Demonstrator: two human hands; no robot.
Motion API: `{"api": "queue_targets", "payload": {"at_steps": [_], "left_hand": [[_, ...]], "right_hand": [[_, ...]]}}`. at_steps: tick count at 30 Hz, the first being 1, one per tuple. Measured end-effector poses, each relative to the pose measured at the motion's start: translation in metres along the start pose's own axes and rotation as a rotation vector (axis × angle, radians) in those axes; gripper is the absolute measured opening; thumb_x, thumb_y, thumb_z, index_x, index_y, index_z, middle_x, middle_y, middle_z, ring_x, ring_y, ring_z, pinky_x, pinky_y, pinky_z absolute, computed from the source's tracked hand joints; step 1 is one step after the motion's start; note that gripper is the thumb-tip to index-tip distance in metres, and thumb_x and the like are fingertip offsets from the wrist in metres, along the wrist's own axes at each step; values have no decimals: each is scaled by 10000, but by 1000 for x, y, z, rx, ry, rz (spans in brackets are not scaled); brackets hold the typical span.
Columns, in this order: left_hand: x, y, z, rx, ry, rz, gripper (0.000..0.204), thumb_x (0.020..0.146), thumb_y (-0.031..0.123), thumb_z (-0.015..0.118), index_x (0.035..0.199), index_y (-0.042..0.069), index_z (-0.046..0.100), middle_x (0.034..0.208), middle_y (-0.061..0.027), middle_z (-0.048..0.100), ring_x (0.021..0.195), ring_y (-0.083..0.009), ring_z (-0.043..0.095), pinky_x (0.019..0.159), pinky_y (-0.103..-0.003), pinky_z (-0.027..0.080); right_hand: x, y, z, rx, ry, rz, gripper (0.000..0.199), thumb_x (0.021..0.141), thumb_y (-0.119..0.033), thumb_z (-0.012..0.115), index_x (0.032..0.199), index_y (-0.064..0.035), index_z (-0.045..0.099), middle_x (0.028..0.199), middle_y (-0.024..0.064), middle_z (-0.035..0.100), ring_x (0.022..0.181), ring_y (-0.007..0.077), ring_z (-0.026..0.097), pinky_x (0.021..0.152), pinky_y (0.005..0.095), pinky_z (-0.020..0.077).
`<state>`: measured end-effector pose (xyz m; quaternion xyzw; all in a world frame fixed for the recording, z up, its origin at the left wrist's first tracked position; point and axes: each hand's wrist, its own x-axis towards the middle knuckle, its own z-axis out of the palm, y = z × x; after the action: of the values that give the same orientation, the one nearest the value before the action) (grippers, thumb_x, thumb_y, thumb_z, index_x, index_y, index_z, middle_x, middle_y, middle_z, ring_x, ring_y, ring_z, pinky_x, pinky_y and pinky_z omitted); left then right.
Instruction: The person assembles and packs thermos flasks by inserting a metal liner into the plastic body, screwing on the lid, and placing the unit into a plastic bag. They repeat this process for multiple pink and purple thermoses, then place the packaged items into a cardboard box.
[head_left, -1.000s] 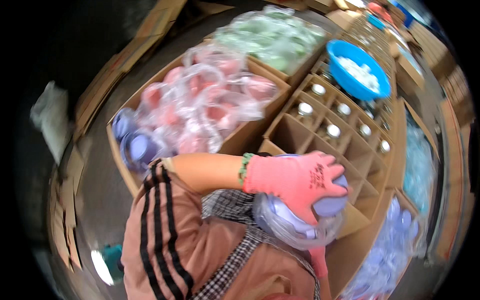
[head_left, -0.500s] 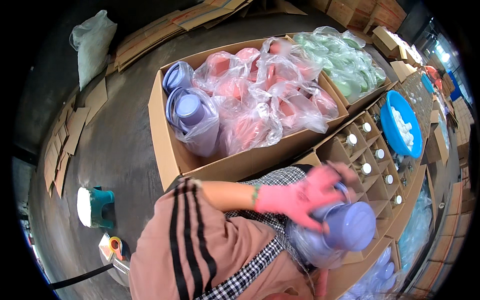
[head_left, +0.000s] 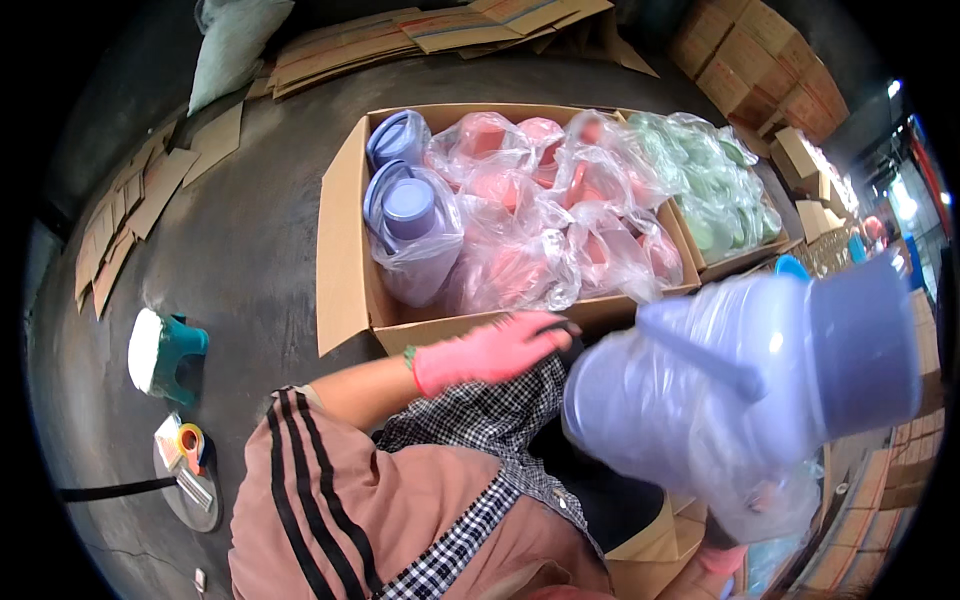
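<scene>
A purple thermos jug [head_left: 700,370] in a clear plastic bag is held up large at the right, tilted with its wide end to the right. My right hand [head_left: 722,558], in a pink glove, is below it and grips it from underneath; the jug and bag hide most of its fingers. My left hand [head_left: 490,355], also pink-gloved, is off the jug, fingers stretched out, just in front of an open carton [head_left: 340,240]. Inside that carton stand bagged purple jugs [head_left: 410,215] at the left and several bagged pink jugs [head_left: 510,265].
Behind on the right, another carton holds bagged green jugs [head_left: 700,180]. Flattened cardboard [head_left: 430,35] lies along the back. Stacked boxes [head_left: 760,60] rise at the far right. To the left are a green stool [head_left: 180,350] and a tape dispenser [head_left: 190,445].
The purple jug has risen toward me and to the right, tilting. My left hand has let go of it and moved left. The view has shifted, and the jug now covers the divided carton of bottles.
</scene>
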<state>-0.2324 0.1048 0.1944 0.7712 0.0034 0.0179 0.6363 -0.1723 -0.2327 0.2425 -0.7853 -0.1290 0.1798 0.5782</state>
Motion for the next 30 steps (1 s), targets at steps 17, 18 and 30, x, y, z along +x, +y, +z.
{"api": "queue_targets", "payload": {"at_steps": [17, 18, 30], "left_hand": [[-95, 39, -156, -761, 711, 482, 444, 898, 294, 369, 1198, -33, 381, 1191, -135, 458, 1081, -212, 454, 939, -328, 334], [-104, 27, -156, -697, 763, 496, 414, 895, 258, 381, 1187, -36, 396, 1184, -134, 464, 1083, -208, 454, 942, -327, 329], [-74, -34, -89, -433, 861, -368, 194, 732, 57, 619, 907, 18, 545, 821, -3, 548, 713, -77, 496, 665, -219, 406]], "right_hand": [[212, -52, 277, 248, -1062, -172, 520, 696, -243, 664, 1099, 28, 478, 940, 150, 584, 838, 221, 573, 743, 330, 452], [218, -45, 289, 91, -1078, -182, 519, 690, -249, 666, 1090, 30, 486, 937, 152, 589, 847, 218, 574, 747, 325, 451], [204, 16, 288, -671, -679, -533, 432, 686, -222, 626, 1024, 13, 497, 1028, 202, 503, 1001, 349, 455, 850, 388, 395]]}}
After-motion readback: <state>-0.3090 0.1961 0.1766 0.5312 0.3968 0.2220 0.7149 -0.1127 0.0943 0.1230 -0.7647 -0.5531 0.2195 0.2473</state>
